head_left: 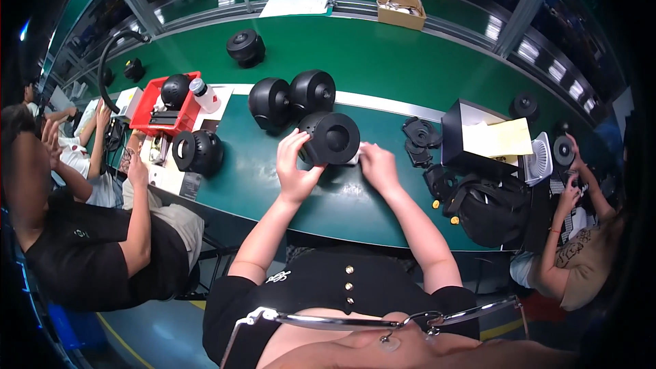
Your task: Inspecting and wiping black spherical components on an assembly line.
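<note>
My left hand (295,169) is wrapped around the left side of a black round housing (336,138), which it tilts up over the green table. The housing's flat ring face with a dark round recess points toward me. At its lower right edge, my right hand (379,167) is closed with bent fingers, pinching a small white piece (355,158), perhaps a cloth, against the side. Most of that piece is hidden. Just beyond stand two similar black round housings, one on the left (270,104) and one on the right (313,91), touching each other.
Black ring-shaped parts (421,142) and a black bag (482,212) lie right, by a box (456,138) with yellow paper and a white fan (540,158). Left are another housing (198,153), a red bin (142,113) and a bottle (205,96). Co-workers sit on both sides.
</note>
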`<control>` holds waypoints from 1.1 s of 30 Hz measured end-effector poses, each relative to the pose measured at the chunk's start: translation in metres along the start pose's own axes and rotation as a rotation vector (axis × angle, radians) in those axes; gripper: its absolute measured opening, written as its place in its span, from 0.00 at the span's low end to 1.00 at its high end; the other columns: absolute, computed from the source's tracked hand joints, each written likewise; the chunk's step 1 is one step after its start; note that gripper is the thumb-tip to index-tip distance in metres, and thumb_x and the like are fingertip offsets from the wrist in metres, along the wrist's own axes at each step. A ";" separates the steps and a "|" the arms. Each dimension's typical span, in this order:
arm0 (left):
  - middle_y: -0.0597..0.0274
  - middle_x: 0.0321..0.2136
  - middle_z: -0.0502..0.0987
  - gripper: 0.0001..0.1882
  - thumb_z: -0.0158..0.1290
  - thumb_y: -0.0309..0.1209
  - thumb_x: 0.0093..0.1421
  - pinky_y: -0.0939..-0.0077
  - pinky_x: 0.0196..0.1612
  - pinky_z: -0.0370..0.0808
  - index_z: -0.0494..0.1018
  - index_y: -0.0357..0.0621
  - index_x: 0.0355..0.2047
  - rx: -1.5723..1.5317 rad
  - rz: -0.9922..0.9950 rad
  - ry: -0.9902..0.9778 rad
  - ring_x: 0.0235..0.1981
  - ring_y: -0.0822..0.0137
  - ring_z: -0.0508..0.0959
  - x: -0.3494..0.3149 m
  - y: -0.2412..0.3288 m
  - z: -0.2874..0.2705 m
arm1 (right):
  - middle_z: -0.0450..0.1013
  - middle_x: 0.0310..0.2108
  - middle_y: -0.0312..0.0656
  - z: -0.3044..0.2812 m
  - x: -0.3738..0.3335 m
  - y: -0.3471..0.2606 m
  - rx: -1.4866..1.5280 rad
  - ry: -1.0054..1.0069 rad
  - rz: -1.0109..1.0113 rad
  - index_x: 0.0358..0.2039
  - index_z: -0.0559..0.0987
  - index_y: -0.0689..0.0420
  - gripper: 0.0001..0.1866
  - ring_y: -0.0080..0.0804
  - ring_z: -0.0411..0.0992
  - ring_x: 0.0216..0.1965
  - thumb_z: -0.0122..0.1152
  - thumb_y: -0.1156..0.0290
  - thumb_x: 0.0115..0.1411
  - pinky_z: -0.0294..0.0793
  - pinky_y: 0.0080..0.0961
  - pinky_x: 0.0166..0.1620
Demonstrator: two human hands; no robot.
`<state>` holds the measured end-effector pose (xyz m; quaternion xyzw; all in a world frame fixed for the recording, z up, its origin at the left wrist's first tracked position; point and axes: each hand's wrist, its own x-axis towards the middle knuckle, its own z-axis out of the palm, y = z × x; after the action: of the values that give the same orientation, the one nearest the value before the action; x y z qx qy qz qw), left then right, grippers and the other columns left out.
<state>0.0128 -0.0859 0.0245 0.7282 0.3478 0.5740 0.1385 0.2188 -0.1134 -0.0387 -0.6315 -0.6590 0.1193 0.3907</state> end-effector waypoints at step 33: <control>0.48 0.56 0.63 0.55 0.69 0.44 0.36 0.54 0.61 0.55 0.52 0.43 0.62 -0.094 -0.015 -0.657 0.57 0.50 0.65 0.013 -0.018 0.027 | 0.69 0.51 0.49 -0.054 -0.026 -0.023 0.724 0.348 0.226 0.52 0.71 0.63 0.20 0.29 0.68 0.50 0.45 0.85 0.58 0.65 0.22 0.52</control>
<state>0.0326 -0.0591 0.0149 0.8647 0.2630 0.3229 0.2807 0.2347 -0.1598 0.0026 -0.5324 -0.4254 0.2770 0.6773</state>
